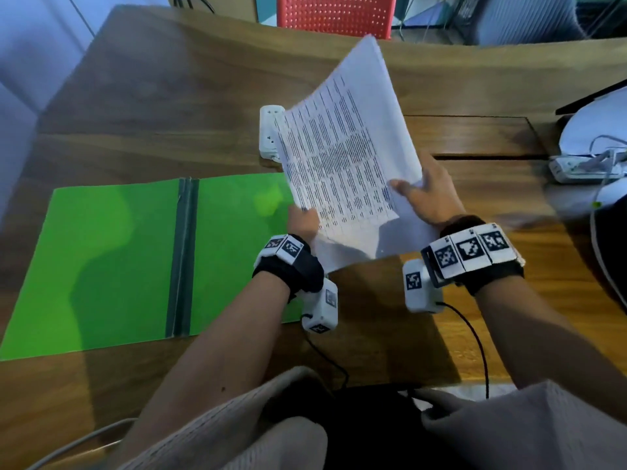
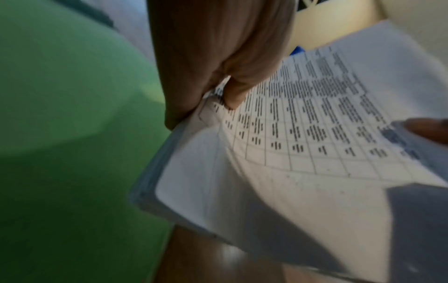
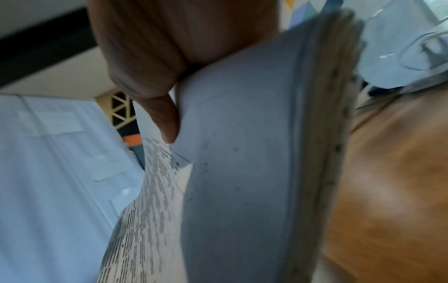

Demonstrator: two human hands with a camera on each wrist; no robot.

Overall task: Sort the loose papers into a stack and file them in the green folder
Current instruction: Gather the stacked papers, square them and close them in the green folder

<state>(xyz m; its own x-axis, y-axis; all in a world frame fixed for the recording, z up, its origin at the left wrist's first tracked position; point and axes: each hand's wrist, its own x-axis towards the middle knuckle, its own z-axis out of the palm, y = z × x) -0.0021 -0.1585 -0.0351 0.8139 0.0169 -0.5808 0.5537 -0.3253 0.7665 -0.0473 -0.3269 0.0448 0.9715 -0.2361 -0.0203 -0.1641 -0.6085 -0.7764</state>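
A stack of white printed papers is held tilted above the wooden table, its far end raised. My left hand pinches its left edge between thumb and fingers. On the right edge, my right hand grips with the thumb on top. The green folder lies open and flat at the left, dark spine in its middle. The stack's left corner overhangs the folder's right leaf.
A white power strip lies behind the papers. White devices with cables crowd the table's right edge. A red chair stands beyond the far edge. Bare wood shows behind the folder.
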